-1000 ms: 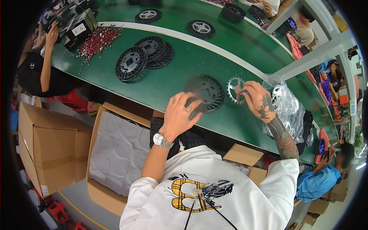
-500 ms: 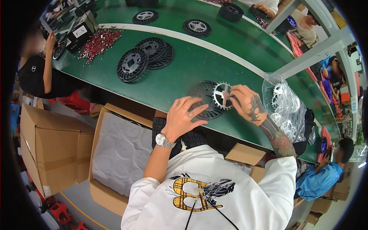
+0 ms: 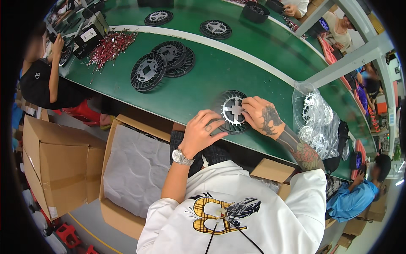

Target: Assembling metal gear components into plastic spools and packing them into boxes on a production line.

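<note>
A silver toothed ring with a cross-shaped centre (image 3: 232,111) lies flat over a round black finned disc (image 3: 229,95) near the table's front edge. My right hand (image 3: 260,116) has its fingertips pinched on the ring's right side. My left hand (image 3: 202,130) is beside the disc's left edge, its fingers curved and apart, holding nothing. Its fingertips are close to the rim; whether they touch it I cannot tell. To the left, three similar discs (image 3: 148,72) lie overlapping on the green table (image 3: 203,76).
A clear plastic bag (image 3: 315,120) of silver toothed rings stands at the right. Red wires (image 3: 111,47) are heaped at the back left beside a black box (image 3: 91,36). More discs (image 3: 216,29) rest beyond the white strip. An open carton (image 3: 135,173) sits below the table edge. Co-workers sit on both sides.
My right hand has moved slightly left and down, bringing the silver ring from a tilted position above the disc's right side to lying flat over it. My left hand has barely moved.
</note>
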{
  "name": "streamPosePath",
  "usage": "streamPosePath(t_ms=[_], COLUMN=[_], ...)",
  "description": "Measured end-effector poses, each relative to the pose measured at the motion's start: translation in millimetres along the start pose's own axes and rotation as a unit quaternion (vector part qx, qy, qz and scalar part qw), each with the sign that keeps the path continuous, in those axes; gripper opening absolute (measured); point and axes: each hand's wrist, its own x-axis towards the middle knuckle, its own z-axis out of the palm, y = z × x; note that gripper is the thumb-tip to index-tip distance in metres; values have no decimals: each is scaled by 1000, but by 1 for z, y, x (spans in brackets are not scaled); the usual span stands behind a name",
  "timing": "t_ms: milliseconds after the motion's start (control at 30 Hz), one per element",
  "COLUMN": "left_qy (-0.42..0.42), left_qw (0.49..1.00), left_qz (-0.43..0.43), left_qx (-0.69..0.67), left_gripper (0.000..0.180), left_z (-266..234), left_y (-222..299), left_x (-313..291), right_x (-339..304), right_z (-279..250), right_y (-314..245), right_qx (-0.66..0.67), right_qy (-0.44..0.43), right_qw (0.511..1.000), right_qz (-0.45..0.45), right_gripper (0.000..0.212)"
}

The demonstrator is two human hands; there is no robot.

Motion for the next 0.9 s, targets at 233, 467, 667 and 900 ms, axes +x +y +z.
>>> streamPosePath(t_ms=[233, 467, 667, 900], left_qy=[-3, -13, -16, -12], left_qw=[1000, 1000, 1000, 1000], left_qz=[-9, -17, -18, -7], left_qx=[7, 5, 5, 18], left_gripper=[38, 38, 36, 35], left_z=[1, 1, 2, 2], left_y=[0, 0, 0, -1], left_x=[-1, -1, -1, -1], right_x=[-1, 1, -1, -5], right_z=[-3, 2, 13, 26], right_y=[-4, -4, -9, -13], right_qx=[-8, -2, -25, 10], right_qy=[1, -2, 1, 44], right_qw=[1000, 1000, 999, 996], right_qz=[19, 15, 41, 79], right_gripper=[17, 17, 18, 19])
